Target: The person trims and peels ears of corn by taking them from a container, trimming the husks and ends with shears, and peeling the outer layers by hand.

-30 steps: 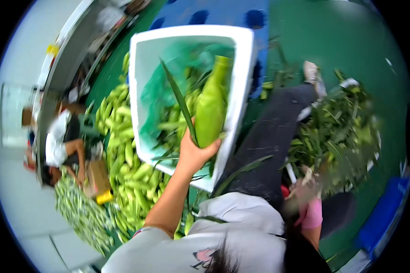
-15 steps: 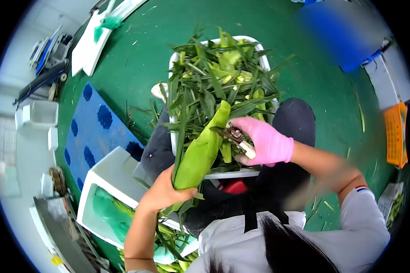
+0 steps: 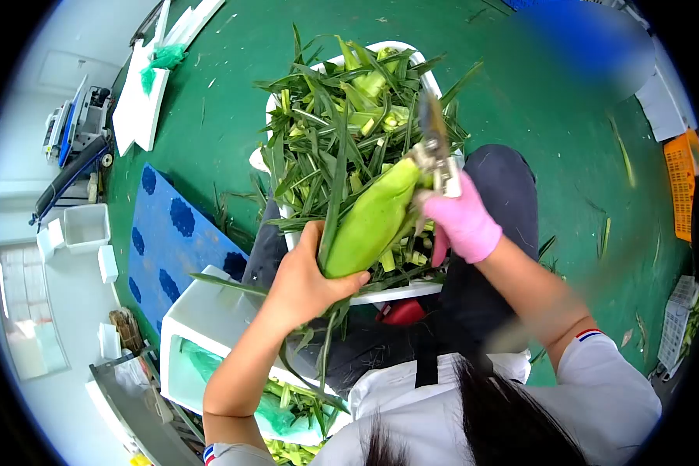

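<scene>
Our left hand [image 3: 309,273] grips the corn [image 3: 371,216] near its lower end, thumb on one side and fingers on the other, with a long leaf [image 3: 336,186] running up beside the husk. The corn is above the tub [image 3: 400,293], tilted so that its upper end leans to our right. Our right hand [image 3: 466,224], in a pink glove, is closed round the pruners [image 3: 443,167], whose blurred blades point away from us, right by that upper end; we cannot tell whether they bite into it. Leaves [image 3: 309,175] heap the tub between our legs and stick out over its rim. To our left a foam box [image 3: 198,314] is beside our leg, with green plastic [image 3: 202,359] showing in it. Beyond it a blue mat [image 3: 159,248] with dark patches lies on the green floor [image 3: 520,101]. Over at our right we see an orange crate [image 3: 679,186] and, nearer to us, a white crate [image 3: 678,322]
</scene>
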The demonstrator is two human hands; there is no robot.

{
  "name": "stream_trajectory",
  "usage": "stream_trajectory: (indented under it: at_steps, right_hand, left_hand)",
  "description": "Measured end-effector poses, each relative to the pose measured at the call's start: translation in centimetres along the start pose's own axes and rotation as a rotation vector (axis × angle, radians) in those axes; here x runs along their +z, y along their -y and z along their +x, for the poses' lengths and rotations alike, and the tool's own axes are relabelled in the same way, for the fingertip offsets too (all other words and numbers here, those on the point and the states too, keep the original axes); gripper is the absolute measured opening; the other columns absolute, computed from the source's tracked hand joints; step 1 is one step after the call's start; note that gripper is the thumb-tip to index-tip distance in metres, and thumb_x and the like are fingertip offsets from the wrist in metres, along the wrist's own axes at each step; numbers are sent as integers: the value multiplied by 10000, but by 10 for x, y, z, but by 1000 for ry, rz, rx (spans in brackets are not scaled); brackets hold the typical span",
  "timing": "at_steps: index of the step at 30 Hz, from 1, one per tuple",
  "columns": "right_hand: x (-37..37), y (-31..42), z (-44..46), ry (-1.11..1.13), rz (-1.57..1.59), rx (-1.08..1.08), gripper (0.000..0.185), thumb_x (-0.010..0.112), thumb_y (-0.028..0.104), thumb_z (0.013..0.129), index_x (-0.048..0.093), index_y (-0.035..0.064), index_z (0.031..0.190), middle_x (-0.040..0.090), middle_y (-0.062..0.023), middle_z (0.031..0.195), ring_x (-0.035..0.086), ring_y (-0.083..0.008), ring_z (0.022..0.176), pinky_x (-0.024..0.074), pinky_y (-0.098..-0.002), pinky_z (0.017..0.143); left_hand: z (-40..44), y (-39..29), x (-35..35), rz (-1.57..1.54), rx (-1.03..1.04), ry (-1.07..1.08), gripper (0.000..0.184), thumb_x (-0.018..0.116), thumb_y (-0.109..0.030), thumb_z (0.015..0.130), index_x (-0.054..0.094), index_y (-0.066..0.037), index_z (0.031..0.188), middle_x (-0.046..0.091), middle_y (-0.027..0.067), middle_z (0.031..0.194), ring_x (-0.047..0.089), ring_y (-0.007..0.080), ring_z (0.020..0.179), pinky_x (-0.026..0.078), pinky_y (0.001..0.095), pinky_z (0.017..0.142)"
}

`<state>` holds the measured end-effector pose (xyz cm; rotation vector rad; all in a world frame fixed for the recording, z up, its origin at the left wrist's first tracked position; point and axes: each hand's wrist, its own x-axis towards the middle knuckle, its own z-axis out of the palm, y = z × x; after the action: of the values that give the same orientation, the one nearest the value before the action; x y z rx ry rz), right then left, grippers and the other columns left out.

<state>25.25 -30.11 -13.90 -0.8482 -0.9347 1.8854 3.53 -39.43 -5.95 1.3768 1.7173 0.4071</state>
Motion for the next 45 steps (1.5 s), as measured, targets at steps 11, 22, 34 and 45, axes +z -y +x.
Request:
stream_trajectory:
  at_steps: [11,22,34,45]
  right_hand:
    - [-26,62,13,88,-593,148,398,660,235,859,552,12,1172,654,-107,947,627,-180,826,529,-330,754]
    - [-32,-5,-67,268,361,670,723,686,349,849,415,4,1423,577,-243,1278,639,-227,904,523,-362,845]
    - [20,-11,-65,266,-698,214,595,719,186,792,487,-26,1298,655,-136,1062,672,-205,833,552,-322,769]
    - [17,31,-33,487,-1185,-212,792,816,353,665,489,-38,1270,565,-225,1125,583,-393,1045,491,-430,918]
  left_hand:
    - [46,18,-71,-309,331,312,686,774,-339,702,598,34,1250,681,76,1037,603,142,949,484,292,876]
    - [59,-7,-33,513,845,-491,519,760,-214,752,612,-21,1211,677,156,1005,641,335,918,505,402,850]
    - [21,62,84,-1465,-77,-332,547,513,-420,971,437,-68,1382,571,151,1290,606,293,1129,489,422,984]
    - [-33,35,54,-152,111,-410,715,725,-181,812,410,-42,1438,619,175,1234,622,244,1126,469,340,960]
